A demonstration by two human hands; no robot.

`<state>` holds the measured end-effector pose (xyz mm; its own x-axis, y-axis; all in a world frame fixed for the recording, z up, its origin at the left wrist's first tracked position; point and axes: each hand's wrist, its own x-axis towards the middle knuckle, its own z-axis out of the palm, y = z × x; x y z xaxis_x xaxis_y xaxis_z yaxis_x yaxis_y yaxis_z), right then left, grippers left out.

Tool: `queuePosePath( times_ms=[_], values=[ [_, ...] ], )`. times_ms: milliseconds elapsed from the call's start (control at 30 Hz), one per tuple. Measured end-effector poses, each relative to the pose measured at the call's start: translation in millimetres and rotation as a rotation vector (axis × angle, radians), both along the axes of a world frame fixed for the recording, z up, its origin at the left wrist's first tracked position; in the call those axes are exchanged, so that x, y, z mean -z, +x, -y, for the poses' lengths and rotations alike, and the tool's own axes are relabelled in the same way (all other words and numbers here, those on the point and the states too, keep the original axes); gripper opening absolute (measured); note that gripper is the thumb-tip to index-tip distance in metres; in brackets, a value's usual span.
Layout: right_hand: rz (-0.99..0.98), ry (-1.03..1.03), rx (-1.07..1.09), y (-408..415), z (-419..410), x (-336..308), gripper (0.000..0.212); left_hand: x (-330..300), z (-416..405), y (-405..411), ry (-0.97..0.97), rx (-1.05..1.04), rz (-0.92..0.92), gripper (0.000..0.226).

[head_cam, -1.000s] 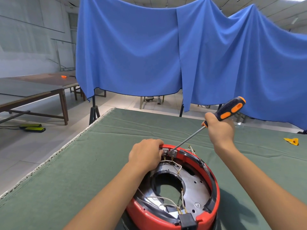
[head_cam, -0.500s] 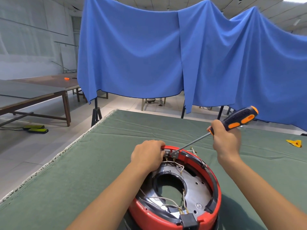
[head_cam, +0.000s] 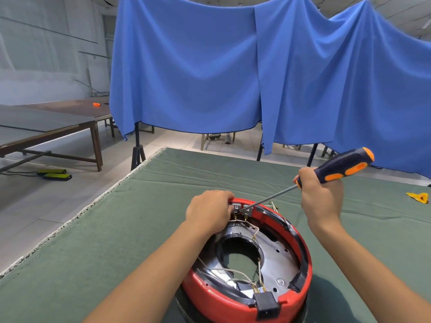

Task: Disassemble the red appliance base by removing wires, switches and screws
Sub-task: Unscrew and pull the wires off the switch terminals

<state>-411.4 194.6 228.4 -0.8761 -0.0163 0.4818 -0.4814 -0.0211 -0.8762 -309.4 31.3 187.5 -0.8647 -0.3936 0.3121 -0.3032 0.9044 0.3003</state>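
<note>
Since before, our right hand (head_cam: 320, 197), clamped on the screwdriver (head_cam: 342, 165), dropped toward 3 o'clock; left hand (head_cam: 208, 209) pinches the red base (head_cam: 233, 301) rim switch (head_cam: 241, 209).

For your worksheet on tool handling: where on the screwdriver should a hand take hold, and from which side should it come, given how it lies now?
Grip the thick black-and-orange handle of the screwdriver, probably from its right, upper end, as the right hand does. The thin shaft slants down-left, its tip at the terminals on the red base rim beside the left hand.
</note>
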Motion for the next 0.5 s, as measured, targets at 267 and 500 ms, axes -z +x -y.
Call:
queuePosePath(
  times_ms=[267, 500],
  values=[
    [0.152, 0.087, 0.053, -28.3, 14.1, -13.8, 0.023, 0.9, -0.4, -0.2, -0.010, 0.002, -0.002, 0.018],
    [0.185, 0.138, 0.026, -35.8, 25.8, -25.8, 0.021, 0.4, -0.8, 0.5, -0.013, 0.002, 0.007, 0.016]
  ],
)
